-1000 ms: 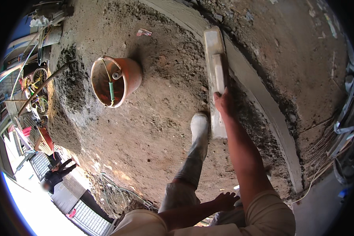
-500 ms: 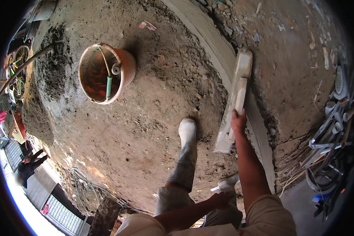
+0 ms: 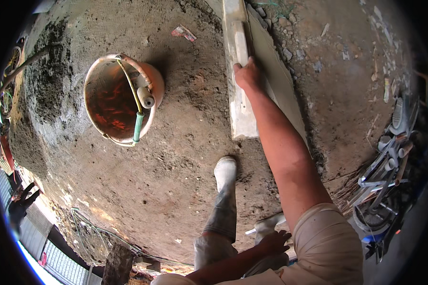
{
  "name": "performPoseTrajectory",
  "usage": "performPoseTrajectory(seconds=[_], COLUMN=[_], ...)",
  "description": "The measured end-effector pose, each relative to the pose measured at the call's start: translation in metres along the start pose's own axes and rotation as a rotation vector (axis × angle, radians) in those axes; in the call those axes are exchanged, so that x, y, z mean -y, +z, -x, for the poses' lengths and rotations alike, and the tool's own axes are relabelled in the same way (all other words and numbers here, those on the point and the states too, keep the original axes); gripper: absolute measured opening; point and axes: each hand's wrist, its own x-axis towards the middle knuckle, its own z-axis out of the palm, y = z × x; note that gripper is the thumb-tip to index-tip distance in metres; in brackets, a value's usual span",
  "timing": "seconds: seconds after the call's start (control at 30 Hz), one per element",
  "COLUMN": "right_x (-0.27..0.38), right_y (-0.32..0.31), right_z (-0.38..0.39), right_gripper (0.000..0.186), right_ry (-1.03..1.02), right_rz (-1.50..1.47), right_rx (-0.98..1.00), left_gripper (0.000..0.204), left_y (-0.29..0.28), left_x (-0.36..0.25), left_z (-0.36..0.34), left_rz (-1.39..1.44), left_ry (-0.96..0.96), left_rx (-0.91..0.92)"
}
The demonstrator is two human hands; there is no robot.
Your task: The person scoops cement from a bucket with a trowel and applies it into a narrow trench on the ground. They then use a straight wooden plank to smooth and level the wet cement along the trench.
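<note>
My right hand (image 3: pixel 248 76) is wrapped round the raised handle of a long, pale wooden float (image 3: pixel 245 124). The arm is stretched forward. Flat side down, the float lies along the left side of a strip of smooth grey mortar (image 3: pixel 283 92) and covers part of it; its far end runs out at the top of the view. My left hand (image 3: pixel 273 243) is down by my right knee, fingers apart, holding nothing that I can see.
A plastic bucket (image 3: pixel 155 78) with a green-gripped handle stands on the rough dirt floor at the left. My white boot (image 3: pixel 225 172) is planted near the middle. Rubble (image 3: pixel 290 47) edges the strip's far side. Pipes and scrap (image 3: pixel 390 161) are piled at the right.
My right hand has slid the float forward and to the left along the mortar strip, the arm reaching out further. The fingers of my left hand now show apart.
</note>
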Motion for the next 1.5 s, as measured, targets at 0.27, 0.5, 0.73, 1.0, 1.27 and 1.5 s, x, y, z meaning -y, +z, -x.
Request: performPoseTrajectory(seconds=[0.27, 0.5, 0.73, 1.0, 1.27, 1.5], right_x=[0.019, -0.181, -0.279, -0.171, 0.024, -0.036], right_y=[-0.013, -0.017, -0.016, 0.008, -0.004, -0.058], right_z=[0.001, 0.141, 0.258, 0.148, 0.054, 0.119], right_gripper=[0.057, 0.069, 0.061, 0.061, 0.063, 0.065], right_ry=[0.078, 0.212, 0.397, 0.188, -0.122, -0.211], right_rz=[0.008, -0.012, -0.037, -0.099, -0.062, -0.089], right_rx=[0.107, -0.045, -0.096, -0.159, 0.082, -0.124], left_gripper=[0.052, 0.048, 0.047, 0.050, 0.052, 0.042], left_y=[-0.011, 0.002, 0.029, 0.023, 0.006, -0.007], left_x=[0.003, -0.008, 0.007, 0.014, 0.030, 0.014], left_z=[-0.001, -0.008, -0.007, -0.008, -0.001, -0.008], left_rz=[0.118, 0.009, -0.015, 0.099, 0.077, 0.075], left_ry=[0.036, -0.009, -0.026, 0.038, 0.014, -0.121], left_rx=[-0.001, 0.039, 0.143, 0.104, 0.025, -0.250])
